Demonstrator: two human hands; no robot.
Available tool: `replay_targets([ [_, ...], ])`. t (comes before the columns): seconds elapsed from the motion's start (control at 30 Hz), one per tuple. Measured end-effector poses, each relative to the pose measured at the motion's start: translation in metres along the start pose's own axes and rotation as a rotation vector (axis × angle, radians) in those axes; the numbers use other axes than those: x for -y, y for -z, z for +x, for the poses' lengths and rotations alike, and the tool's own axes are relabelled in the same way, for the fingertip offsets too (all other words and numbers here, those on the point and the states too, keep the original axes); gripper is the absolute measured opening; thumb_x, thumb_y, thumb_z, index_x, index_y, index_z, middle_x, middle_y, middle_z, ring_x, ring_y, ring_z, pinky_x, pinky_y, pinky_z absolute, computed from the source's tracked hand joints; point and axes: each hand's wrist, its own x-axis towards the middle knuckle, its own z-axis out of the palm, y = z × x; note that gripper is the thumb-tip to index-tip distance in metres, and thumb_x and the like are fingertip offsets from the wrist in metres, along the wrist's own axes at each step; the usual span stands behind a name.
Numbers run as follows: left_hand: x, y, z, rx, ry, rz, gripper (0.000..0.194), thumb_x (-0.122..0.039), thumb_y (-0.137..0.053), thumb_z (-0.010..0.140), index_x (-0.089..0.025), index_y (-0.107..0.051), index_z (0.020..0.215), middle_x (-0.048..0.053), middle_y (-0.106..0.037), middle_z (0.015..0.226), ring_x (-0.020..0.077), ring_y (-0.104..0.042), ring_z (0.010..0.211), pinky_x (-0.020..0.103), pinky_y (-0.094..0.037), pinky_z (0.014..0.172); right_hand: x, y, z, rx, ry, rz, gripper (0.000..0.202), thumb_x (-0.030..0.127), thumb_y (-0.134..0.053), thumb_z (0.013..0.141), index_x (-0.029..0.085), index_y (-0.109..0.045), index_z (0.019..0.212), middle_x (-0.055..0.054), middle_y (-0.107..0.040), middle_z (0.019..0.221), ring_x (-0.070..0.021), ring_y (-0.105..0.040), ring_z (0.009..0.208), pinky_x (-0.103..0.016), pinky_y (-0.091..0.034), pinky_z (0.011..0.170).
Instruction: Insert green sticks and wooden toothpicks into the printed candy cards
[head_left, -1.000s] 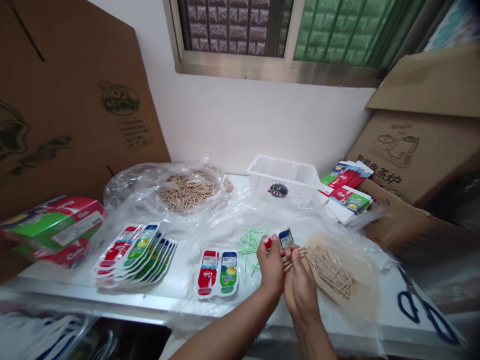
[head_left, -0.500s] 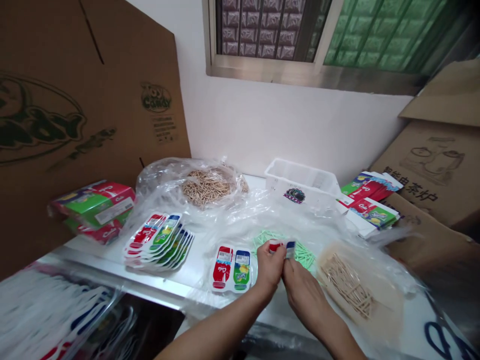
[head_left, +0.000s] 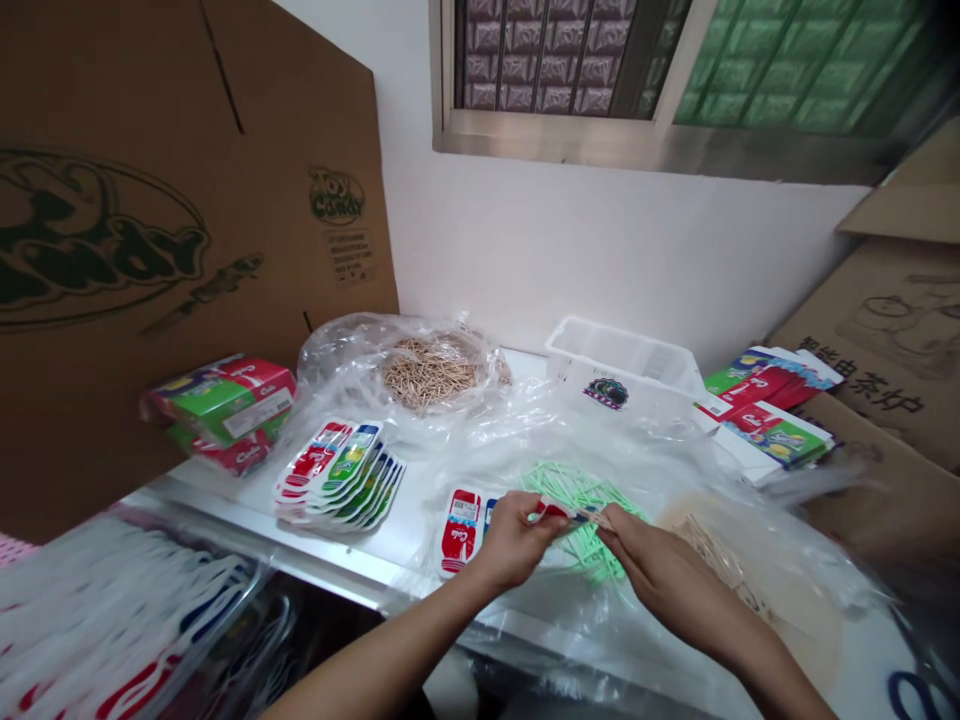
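Note:
My left hand (head_left: 517,540) is closed on a small cola-and-lemon-soda printed pack (head_left: 553,510), seen nearly edge-on with its red part by my fingers. My right hand (head_left: 660,560) is pinched at the pack's other end, with thin brown sticks (head_left: 595,517) at its fingertips; how many is hidden. Below and behind both hands lies a loose pile of light green sticks (head_left: 577,485). Another printed pack (head_left: 460,530) lies flat to the left, partly covered by my left hand. Farther left is a fanned stack of such packs (head_left: 341,475).
A clear bag holds brown sticks (head_left: 427,375) at the back. Near it stands a white plastic basket (head_left: 630,370). A tan tray with sticks (head_left: 712,550) is at right. Printed boxes (head_left: 232,400) lie left, flat cartons (head_left: 772,400) right. Large cardboard boxes (head_left: 300,100) flank the table.
My hands have spread a little apart, and the pack has turned from facing me to nearly edge-on. Brown sticks now show at my right fingertips. The view has shifted slightly left.

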Motion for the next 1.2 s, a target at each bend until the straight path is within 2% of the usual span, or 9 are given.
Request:
replay_targets([
  [0.2, -0.011, 0.005, -0.002, 0.003, -0.135, 0.300, 0.014, -0.025, -0.064, 0.074, -0.018, -0.059, 0.063, 0.002, -0.058, 0.065, 0.0177, -0.052, 0.072, 0.026, -0.037, 0.067, 0.007, 0.013, 0.005, 0.090, 0.049, -0.037, 0.028, 0.042, -0.025, 0.094, 0.025, -0.046, 0.086, -0.001, -0.061, 0.079, -0.0189, -0.057, 0.070, -0.027, -0.035, 0.061],
  [0.33, -0.011, 0.007, -0.002, 0.023, -0.211, 0.333, 0.018, -0.033, -0.067, 0.073, -0.018, -0.059, 0.073, 0.003, -0.061, 0.071, 0.0181, -0.053, 0.075, 0.028, -0.038, 0.070, 0.009, 0.015, 0.009, 0.163, 0.073, -0.048, 0.028, 0.041, -0.026, 0.094, 0.024, -0.049, 0.092, -0.003, -0.064, 0.085, -0.0208, -0.060, 0.079, -0.028, -0.037, 0.066],
  [0.47, -0.008, 0.011, -0.002, 0.046, -0.366, 0.370, 0.017, -0.029, -0.065, 0.073, -0.018, -0.057, 0.083, 0.004, -0.065, 0.080, 0.0185, -0.055, 0.078, 0.032, -0.038, 0.079, 0.009, 0.015, 0.012, 0.213, 0.064, -0.110, 0.027, 0.038, -0.027, 0.094, 0.023, -0.049, 0.088, -0.004, -0.066, 0.083, -0.0205, -0.061, 0.076, -0.028, -0.038, 0.065],
  [0.63, -0.008, 0.015, -0.004, 0.115, -0.488, 0.577, 0.020, -0.012, -0.055, 0.067, -0.018, -0.053, 0.086, 0.005, -0.064, 0.083, 0.0174, -0.057, 0.078, 0.037, -0.035, 0.090, 0.008, 0.009, 0.018, 0.211, 0.077, -0.263, 0.020, 0.028, -0.036, 0.090, 0.019, -0.052, 0.097, -0.010, -0.069, 0.082, -0.0242, -0.064, 0.076, -0.028, -0.036, 0.059],
  [0.73, -0.010, 0.013, -0.005, 0.183, -0.519, 0.737, 0.028, -0.008, -0.051, 0.065, -0.018, -0.053, 0.091, 0.004, -0.064, 0.082, 0.0185, -0.058, 0.079, 0.040, -0.032, 0.094, 0.015, 0.006, 0.022, 0.222, 0.033, -0.434, 0.026, 0.012, -0.041, 0.082, 0.014, -0.053, 0.105, -0.014, -0.070, 0.081, -0.0254, -0.064, 0.069, -0.027, -0.035, 0.053],
  [0.87, -0.015, 0.005, -0.007, 0.255, -0.462, 0.840, 0.024, -0.006, -0.047, 0.069, -0.017, -0.054, 0.089, 0.005, -0.064, 0.077, 0.0194, -0.059, 0.074, 0.038, -0.037, 0.087, 0.028, 0.003, 0.027, 0.248, 0.056, -0.531, 0.047, -0.001, -0.041, 0.068, 0.013, -0.052, 0.111, -0.014, -0.070, 0.084, -0.0232, -0.064, 0.067, -0.026, -0.036, 0.053],
  [1.0, -0.019, -0.002, -0.013, 0.310, -0.302, 0.816, 0.016, -0.008, -0.047, 0.073, -0.016, -0.054, 0.085, 0.009, -0.064, 0.074, 0.0222, -0.059, 0.066, 0.032, -0.041, 0.066, 0.029, 0.005, 0.029, 0.142, 0.124, -0.352, 0.047, 0.002, -0.042, 0.067, 0.015, -0.051, 0.112, -0.011, -0.068, 0.084, -0.0222, -0.063, 0.075, -0.027, -0.040, 0.062],
  [1.1, -0.020, 0.000, -0.015, 0.262, -0.170, 0.563, 0.011, -0.019, -0.045, 0.081, -0.017, -0.055, 0.084, 0.008, -0.064, 0.073, 0.0211, -0.058, 0.063, 0.028, -0.040, 0.059, 0.023, 0.012, 0.030, 0.064, 0.153, -0.170, 0.039, 0.009, -0.044, 0.072, 0.018, -0.052, 0.109, -0.009, -0.065, 0.094, -0.0217, -0.060, 0.087, -0.029, -0.042, 0.074],
  [1.2, -0.018, 0.003, -0.014, 0.182, -0.047, 0.154, 0.022, -0.034, -0.044, 0.086, -0.017, -0.058, 0.080, 0.005, -0.063, 0.070, 0.0184, -0.056, 0.063, 0.026, -0.041, 0.059, 0.017, 0.013, 0.030, 0.078, 0.093, 0.102, 0.038, 0.023, -0.044, 0.082, 0.020, -0.044, 0.120, -0.007, -0.063, 0.100, -0.0191, -0.059, 0.088, -0.030, -0.043, 0.079],
])
